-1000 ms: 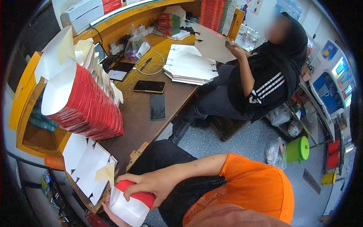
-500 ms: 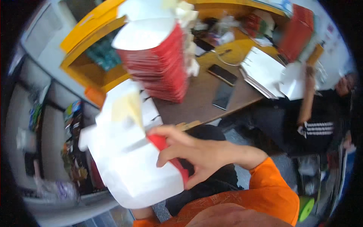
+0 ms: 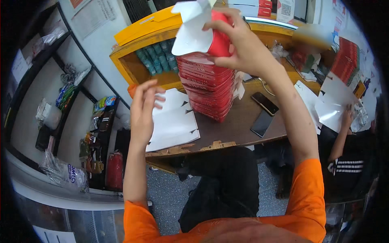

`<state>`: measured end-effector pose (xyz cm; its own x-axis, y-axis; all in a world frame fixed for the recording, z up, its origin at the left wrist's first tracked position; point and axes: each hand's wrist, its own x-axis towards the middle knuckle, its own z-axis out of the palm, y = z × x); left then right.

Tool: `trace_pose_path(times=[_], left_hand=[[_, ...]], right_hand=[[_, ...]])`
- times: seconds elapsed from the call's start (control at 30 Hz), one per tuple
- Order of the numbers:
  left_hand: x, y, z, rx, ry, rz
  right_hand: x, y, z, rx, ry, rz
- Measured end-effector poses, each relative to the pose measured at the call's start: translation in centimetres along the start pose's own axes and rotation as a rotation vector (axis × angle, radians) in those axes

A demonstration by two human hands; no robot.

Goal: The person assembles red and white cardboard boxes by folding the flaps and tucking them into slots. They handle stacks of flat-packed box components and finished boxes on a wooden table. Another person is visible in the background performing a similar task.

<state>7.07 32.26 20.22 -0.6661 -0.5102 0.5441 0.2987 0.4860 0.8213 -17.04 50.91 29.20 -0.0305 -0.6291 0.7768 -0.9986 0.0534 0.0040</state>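
High over the desk, my right hand (image 3: 247, 50) grips a folded paper food box (image 3: 196, 36), white inside and red outside. That box rests on or just above the top of a tall stack of nested red boxes (image 3: 210, 89); which of the two cannot be made out. My left hand (image 3: 144, 109) is raised with its fingers apart and holds nothing. Below and beside it lies a pile of flat white box blanks (image 3: 174, 121) with dark slits, at the desk's front left.
Two phones (image 3: 265, 103) lie right of the stack. A co-worker's hand (image 3: 347, 115) at the right holds a white blank (image 3: 338, 101). Teal rolls (image 3: 156, 58) fill a yellow cubby (image 3: 117, 60) behind. Black shelving (image 3: 56, 121) with packets stands left. The desk's front edge (image 3: 214, 145) is chipped.
My right hand has carried the box from low in front of me up to the stack's top. My left hand, hidden behind the box before, is now apart from it with fingers spread.
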Motion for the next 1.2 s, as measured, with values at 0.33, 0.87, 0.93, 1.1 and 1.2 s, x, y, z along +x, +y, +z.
trace_pose_path(times=[0.33,0.87,0.93,1.1,1.2], left_hand=[[9.6,3.5,7.8,0.444,-0.169,0.459],[12.1,5.4,8.4,0.515,-0.339,0.240],[11.9,5.8,8.6,0.591,-0.362,0.226],[11.8,5.5,9.2,0.669,-0.344,0.308],[12.1,5.5,9.6,0.698,-0.349,0.329]], right_hand=[[-0.8,0.0,5.4,0.078,0.173,0.191],[-0.3,4.3,2.7,0.082,0.205,0.054],[-0.5,4.9,2.3,-0.060,0.183,0.141],[-1.6,4.9,1.7,-0.209,0.188,0.216],[-2.3,4.5,1.2,-0.217,0.165,0.212]])
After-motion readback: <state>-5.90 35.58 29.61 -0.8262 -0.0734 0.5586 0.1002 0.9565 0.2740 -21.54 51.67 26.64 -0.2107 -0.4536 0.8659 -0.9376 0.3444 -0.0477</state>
